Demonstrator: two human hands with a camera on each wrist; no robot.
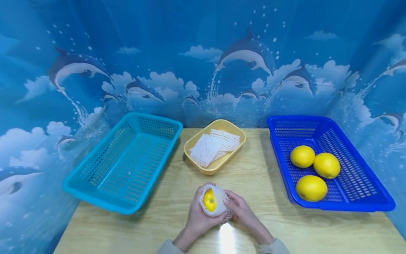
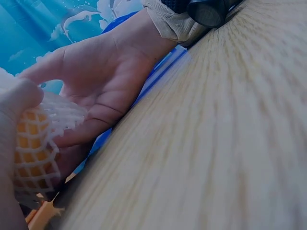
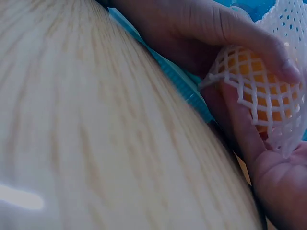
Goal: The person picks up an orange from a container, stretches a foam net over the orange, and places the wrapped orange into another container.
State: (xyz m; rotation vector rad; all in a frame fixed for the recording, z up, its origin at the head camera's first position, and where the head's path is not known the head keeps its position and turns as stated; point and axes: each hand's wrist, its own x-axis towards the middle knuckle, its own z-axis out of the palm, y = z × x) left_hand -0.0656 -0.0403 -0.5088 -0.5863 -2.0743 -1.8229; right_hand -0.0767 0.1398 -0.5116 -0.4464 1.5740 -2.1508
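Note:
Above the table's near middle, a yellow fruit sits inside a white foam net sleeve, its end showing through the sleeve's open mouth. My left hand grips the sleeved fruit from the left, thumb along its near side. On the other side my right hand holds the foam net, with its thumb on the mesh. In the left wrist view the net stretches over the fruit, and its loose end lies near the right palm. The right wrist view shows the left thumb across the mesh.
A yellow basket with flat foam nets stands behind the hands. To the left is a teal basket with nothing in it. At right, a blue basket holds three yellow fruits. A dolphin-print curtain hangs behind.

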